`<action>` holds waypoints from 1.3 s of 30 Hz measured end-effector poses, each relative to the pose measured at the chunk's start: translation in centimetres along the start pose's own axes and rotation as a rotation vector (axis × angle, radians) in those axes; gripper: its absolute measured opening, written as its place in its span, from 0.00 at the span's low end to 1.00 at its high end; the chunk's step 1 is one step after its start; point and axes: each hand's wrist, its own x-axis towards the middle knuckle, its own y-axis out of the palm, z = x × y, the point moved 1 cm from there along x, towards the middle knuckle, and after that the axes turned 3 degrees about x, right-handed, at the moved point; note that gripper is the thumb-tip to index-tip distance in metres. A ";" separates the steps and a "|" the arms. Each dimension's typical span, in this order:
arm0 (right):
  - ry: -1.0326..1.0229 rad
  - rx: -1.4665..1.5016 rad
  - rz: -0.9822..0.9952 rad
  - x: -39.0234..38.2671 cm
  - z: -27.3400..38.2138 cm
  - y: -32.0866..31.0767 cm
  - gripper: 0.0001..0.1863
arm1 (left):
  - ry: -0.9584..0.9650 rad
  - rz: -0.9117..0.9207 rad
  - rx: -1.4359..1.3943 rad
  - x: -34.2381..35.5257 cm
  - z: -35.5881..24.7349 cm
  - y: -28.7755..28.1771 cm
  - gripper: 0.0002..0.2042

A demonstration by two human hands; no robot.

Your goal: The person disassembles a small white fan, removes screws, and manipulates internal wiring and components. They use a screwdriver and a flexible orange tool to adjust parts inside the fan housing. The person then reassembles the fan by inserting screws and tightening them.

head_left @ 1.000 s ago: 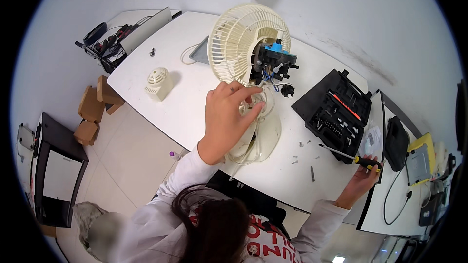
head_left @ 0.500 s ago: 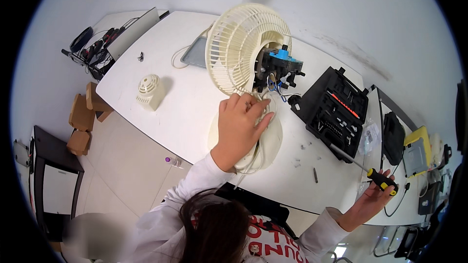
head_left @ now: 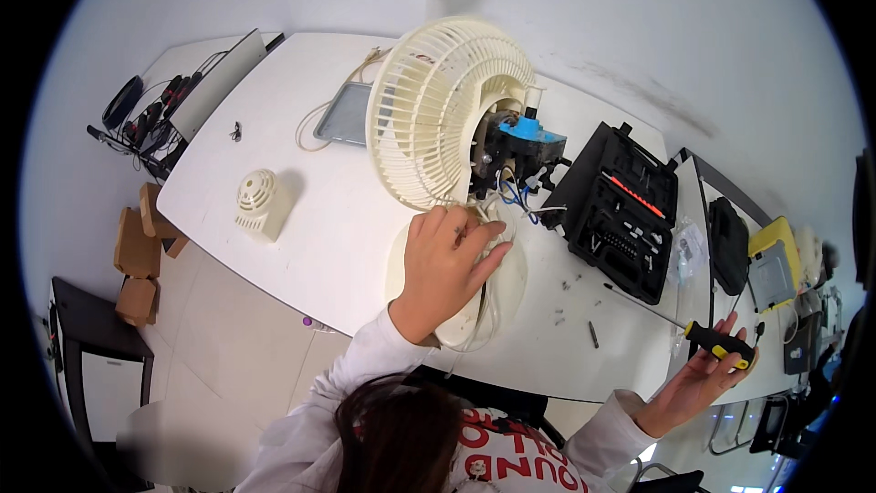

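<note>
A cream desk fan (head_left: 420, 132) is standing near the middle of the white table (head_left: 319, 260), its ribbed grille tilting up and its motor (head_left: 516, 160), capped with a blue piece (head_left: 526, 131), showing uncovered on the right side. Blue and white wires (head_left: 516, 194) are hanging below that motor. Under it, the round base (head_left: 516, 278) is resting on the table, partly hidden by the left hand (head_left: 443, 260). That hand is reaching in at the fan's neck, its fingers curling and the thumb standing apart from the index finger; whether they are pressing on the neck or the pale cable there, I cannot tell.

The right hand (head_left: 703, 388) is holding a black-and-yellow screwdriver (head_left: 721, 347) past the table's right part, fingers and thumb wrapping the handle, the shaft pointing left toward the fan. Small screws (head_left: 561, 310) and a dark bit (head_left: 593, 335) are lying between the base and the screwdriver. Beyond them, a black tool case (head_left: 630, 224) is lying open. Left of the fan, a grey tray (head_left: 339, 119) and a slotted cream motor cover (head_left: 262, 205) are sitting well apart.
</note>
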 end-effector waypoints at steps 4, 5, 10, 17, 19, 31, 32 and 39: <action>-0.084 -0.347 -0.110 0.1 -1.5 -2.6 0.23 | 0.011 -0.017 -0.025 0.2 -0.1 0.5 0.13; -0.076 -0.433 -0.126 0.3 -2.5 -4.1 0.24 | 0.019 -0.027 -0.027 0.2 0.1 0.5 0.13; 0.018 -0.226 -0.104 0.2 -4.9 -7.4 0.20 | 0.013 -0.015 -0.029 -0.4 0.2 0.5 0.15; 0.209 -0.087 -0.197 -1.8 -5.5 -13.4 0.17 | -0.096 -0.099 -0.169 -2.4 0.7 1.6 0.15; 0.211 -0.114 -0.238 -2.3 -5.4 -14.5 0.16 | -0.086 -0.114 -0.170 -2.5 0.6 1.6 0.14; -0.017 -0.949 0.087 -2.4 -6.0 -20.7 0.22 | -0.019 -0.123 -0.058 -2.9 1.1 1.6 0.13; -0.039 -1.092 0.159 -2.4 -5.5 -20.4 0.22 | -0.024 -0.123 -0.062 -2.9 1.1 1.6 0.13; -0.077 -1.297 0.439 -0.7 -4.5 -19.3 0.20 | -0.051 -0.113 -0.070 -3.0 1.1 1.6 0.12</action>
